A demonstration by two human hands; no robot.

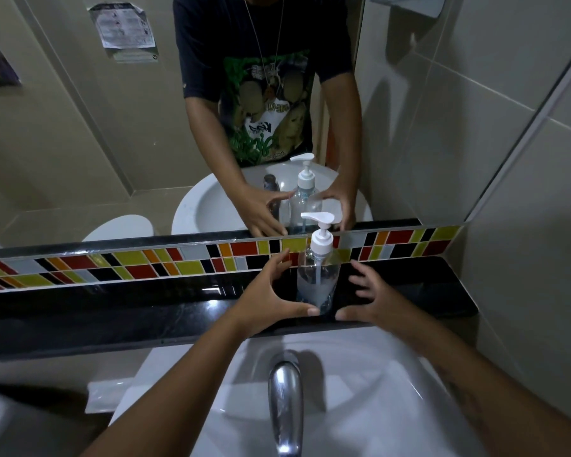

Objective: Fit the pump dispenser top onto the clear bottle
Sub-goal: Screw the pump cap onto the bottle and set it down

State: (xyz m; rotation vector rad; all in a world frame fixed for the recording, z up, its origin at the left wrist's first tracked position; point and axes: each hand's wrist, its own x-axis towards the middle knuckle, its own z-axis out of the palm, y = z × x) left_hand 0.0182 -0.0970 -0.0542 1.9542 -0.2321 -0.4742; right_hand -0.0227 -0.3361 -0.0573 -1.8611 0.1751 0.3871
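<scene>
A clear bottle (317, 282) stands upright on the black stone shelf (145, 311) behind the sink. The white pump dispenser top (322, 235) sits on its neck, nozzle pointing left, with its tube running down inside. My left hand (271, 298) is just left of the bottle, fingers spread, thumb tip near the bottle's base. To the right of the bottle my right hand (370, 298) is held with fingers apart. Neither hand grips the bottle.
A chrome tap (285, 407) rises over the white sink (376, 390) below my hands. A strip of coloured tiles (129, 265) and a mirror (80, 143) back the shelf. The mirror reflects a person, the bottle and the sink. A tiled wall (524, 225) closes the right side.
</scene>
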